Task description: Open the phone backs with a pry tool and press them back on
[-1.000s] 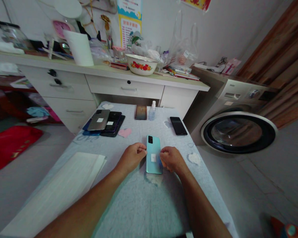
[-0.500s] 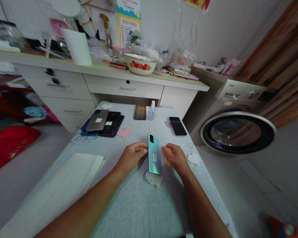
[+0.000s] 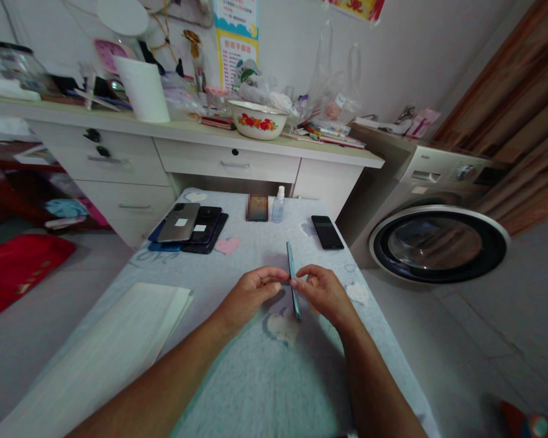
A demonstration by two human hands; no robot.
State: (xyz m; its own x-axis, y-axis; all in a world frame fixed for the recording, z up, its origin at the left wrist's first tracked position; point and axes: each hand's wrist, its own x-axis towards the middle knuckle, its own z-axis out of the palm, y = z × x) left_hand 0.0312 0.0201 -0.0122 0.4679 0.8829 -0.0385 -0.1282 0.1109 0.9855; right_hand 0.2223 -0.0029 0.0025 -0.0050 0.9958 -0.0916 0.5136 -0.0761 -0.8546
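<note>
A teal smartphone [image 3: 294, 299] stands edge-on over the middle of the table, its thin side facing me. From the left, my left hand [image 3: 251, 298] reaches it with the fingertips, the thumb lying a little lower. My right hand [image 3: 324, 295] pinches it from the right, thumb against its side and fingers bent. Whether its lower edge rests on the cloth I cannot tell. Beyond my right hand a black smartphone [image 3: 327, 232] lies flat. At the back left, several phones lie in a pile, a grey smartphone [image 3: 179, 222] on top.
A patterned cloth covers the table [image 3: 246, 383]. Folded white sheets [image 3: 119, 340] lie at its left. A spray bottle [image 3: 278, 205] and a small blurred brown box [image 3: 257, 208] stand at the back. Behind are a cluttered desk [image 3: 196, 137] and, to the right, a washing machine [image 3: 432, 182].
The teal smartphone has turned from showing its back to edge-on. My left hand has moved right with it, and my right fingers have shifted slightly left.
</note>
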